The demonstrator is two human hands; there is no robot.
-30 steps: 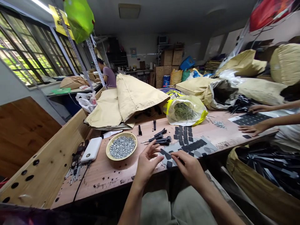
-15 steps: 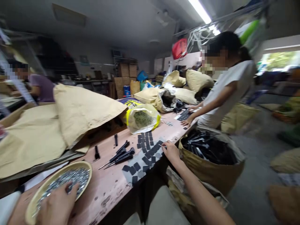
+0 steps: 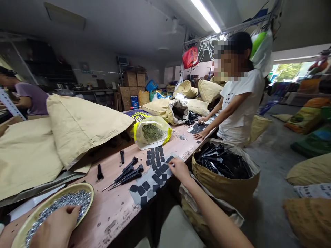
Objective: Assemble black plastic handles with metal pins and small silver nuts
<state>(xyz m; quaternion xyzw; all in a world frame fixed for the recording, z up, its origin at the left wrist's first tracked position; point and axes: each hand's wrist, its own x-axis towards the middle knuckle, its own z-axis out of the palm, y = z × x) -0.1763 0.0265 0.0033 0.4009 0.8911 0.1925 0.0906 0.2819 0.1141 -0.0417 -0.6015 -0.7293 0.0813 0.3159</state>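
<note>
My left hand [image 3: 55,225] is over an oval yellow bowl [image 3: 89,203] of small shiny metal pieces [image 3: 68,199]. Its thumb and forefinger are pressed together; whatever lies between them is hidden. At the bench's front edge, my right hand [image 3: 181,169] pinches something small and pale, too tiny to name, above a grey sheet [image 3: 134,197]. Dark rounded-square pads [image 3: 143,201] lie scattered on that sheet, with more in rows [image 3: 155,155] behind. Between my hands rest several black-handled tools with thin metal shafts [image 3: 126,175].
Two short black pieces [image 3: 99,172] stand farther back. An open yellow-and-white bag [image 3: 152,132] holds greenish strands. Large paper sacks [image 3: 88,127] lie left. Right, a sack [image 3: 222,186] brims with black parts. Across the bench, a co-worker in a white shirt [image 3: 240,103] handles a dark dotted sheet [image 3: 198,128].
The thumb and fingers of my left hand have come together at the bowl. My right hand stays by the grey sheet, still pinching. The view has swung slightly to the right.
</note>
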